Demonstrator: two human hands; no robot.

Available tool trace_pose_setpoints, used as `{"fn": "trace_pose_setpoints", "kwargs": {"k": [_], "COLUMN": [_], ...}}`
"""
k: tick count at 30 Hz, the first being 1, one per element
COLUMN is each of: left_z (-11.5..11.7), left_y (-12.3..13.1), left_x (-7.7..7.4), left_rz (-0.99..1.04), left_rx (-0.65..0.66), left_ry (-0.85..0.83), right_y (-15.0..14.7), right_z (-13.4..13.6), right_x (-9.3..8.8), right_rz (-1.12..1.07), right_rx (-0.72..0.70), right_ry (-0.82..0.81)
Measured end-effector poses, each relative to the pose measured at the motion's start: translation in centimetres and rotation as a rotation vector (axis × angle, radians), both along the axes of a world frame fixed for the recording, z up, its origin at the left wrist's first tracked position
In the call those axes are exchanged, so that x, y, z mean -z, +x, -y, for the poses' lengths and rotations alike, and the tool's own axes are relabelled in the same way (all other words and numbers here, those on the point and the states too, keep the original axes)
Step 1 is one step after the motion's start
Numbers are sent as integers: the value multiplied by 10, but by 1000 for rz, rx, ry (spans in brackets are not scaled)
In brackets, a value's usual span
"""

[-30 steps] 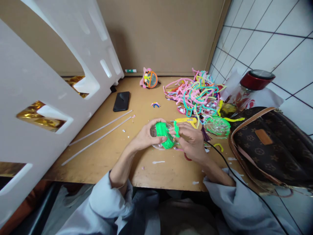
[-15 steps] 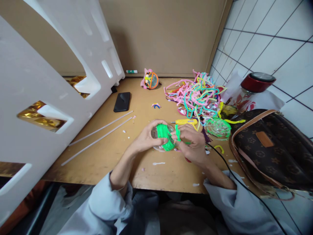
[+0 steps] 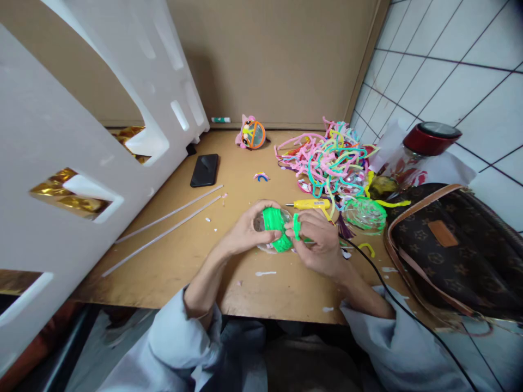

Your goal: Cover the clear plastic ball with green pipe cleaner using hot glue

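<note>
My left hand [image 3: 250,228] is closed round a clear plastic ball [image 3: 259,222] partly covered with bright green fuzzy strands, holding it just above the table. The thumb presses on the green covering. At the ball's right side, my right hand [image 3: 319,239] pinches a green pipe cleaner [image 3: 296,225] between thumb and fingers. Part of that strand stands up beside the fingertips; its lower end is hidden. Just beyond the right hand lies a yellow glue gun [image 3: 311,204], with its tip toward the left.
A tangled pile of pipe cleaners [image 3: 327,158] lies behind. Another green-wrapped clear ball [image 3: 365,214], a brown handbag [image 3: 445,250] and a red-lidded jar [image 3: 431,138] stand right. Leftward are a phone [image 3: 204,170], two glue sticks [image 3: 163,234] and a white plastic panel [image 3: 102,109]. A black cord [image 3: 388,288] runs past my right arm.
My right hand has shifted very slightly, its fingers still at the ball's right side with the green pipe cleaner. My left hand and the ball stay nearly in place.
</note>
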State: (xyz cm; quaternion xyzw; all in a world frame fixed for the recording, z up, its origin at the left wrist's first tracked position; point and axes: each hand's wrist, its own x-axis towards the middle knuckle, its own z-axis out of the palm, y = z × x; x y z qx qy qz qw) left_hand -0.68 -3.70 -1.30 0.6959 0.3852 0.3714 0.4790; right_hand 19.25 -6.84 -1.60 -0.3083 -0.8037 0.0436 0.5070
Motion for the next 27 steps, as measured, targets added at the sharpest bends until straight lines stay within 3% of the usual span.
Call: {"fn": "trace_pose_setpoints", "kwargs": {"k": [6,10,27], "left_z": [2,2,2], "left_y": [3,3,4], "left_x": [-2,-1,1], "left_rz": [12,19,27], "left_rx": [-12,-1,16], "left_ry": [15,35,28], "right_y": [-3,-4,0], "right_z": [5,9,7], "right_x": [-1,-2,-1], "right_rz": [143,209,77], "right_rx": [47,79,60], "right_ry": [247,325,95]}}
